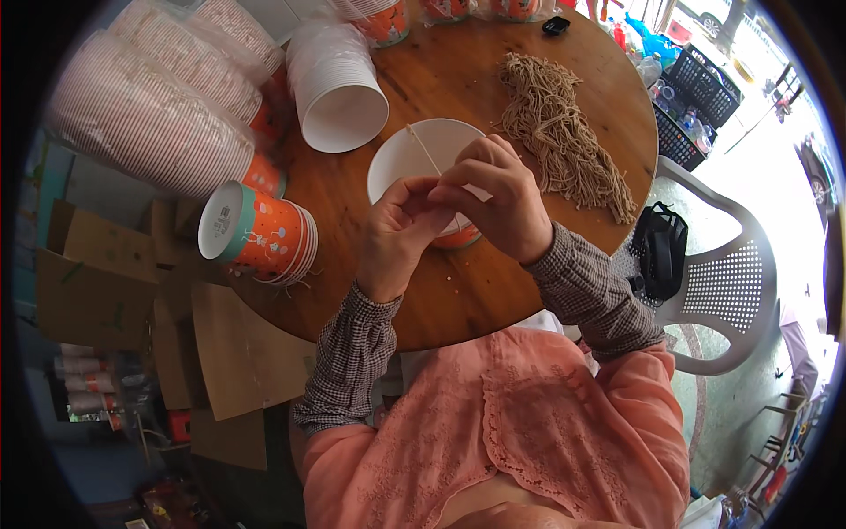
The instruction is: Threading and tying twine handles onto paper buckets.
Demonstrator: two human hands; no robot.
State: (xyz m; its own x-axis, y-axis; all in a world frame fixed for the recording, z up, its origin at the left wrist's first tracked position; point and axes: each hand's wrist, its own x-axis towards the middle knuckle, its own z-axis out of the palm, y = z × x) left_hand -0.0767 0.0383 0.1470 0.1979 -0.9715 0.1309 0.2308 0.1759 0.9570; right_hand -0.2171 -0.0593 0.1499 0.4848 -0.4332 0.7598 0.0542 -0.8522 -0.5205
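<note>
Over a white paper bucket [390, 167] with an orange outer wall, my left hand [397, 234] and my right hand [504, 198] meet, fingertips pinched together. A thin pale cord [424, 150] runs from between them up and left across the bucket's mouth. Its other end is hidden by my fingers. To the right of the bucket lies a long loose bundle of tan cords [564, 132]. At the table's left edge, a short stack of orange and teal paper buckets [275, 236] rests on its side, with cord ends showing beneath it.
Wrapped stacks of paper buckets [150, 110] crowd the left, and white nested buckets [344, 115] lie behind. Below left are open cardboard boxes [242, 353]. A small black object [555, 26] sits at the round wooden table's [441, 304] far edge. A grey plastic chair [727, 278] holds a black bag [661, 247].
</note>
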